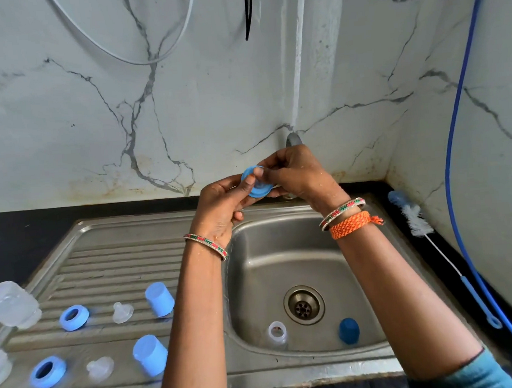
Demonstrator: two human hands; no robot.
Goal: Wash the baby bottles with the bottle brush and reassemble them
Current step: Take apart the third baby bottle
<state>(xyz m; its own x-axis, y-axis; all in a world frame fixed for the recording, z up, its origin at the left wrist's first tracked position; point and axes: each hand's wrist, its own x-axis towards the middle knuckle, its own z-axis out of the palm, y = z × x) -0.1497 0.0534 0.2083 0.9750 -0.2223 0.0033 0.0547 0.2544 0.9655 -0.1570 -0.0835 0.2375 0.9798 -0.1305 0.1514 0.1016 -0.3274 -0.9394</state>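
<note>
Reassembly, by the look of it: blue collar ring (pixel 257 182) held up over the sink (pixel 298 251), below the tap (pixel 292 139), clear nipple apparently being seated in it. Left hand (pixel 224 206) gripping the ring's edge, thumb across its face. Right hand (pixel 292 173) pinching at its centre. Next: pull nipple fully through. Bottle brush (pixel 417 219) idle on the counter to the right.

Light blue ring (pixel 257 181) — grey-veined white marble wall (pixel 90 99); orange braided wristband (pixel 352 224); dark blue cap (pixel 348 330).
</note>
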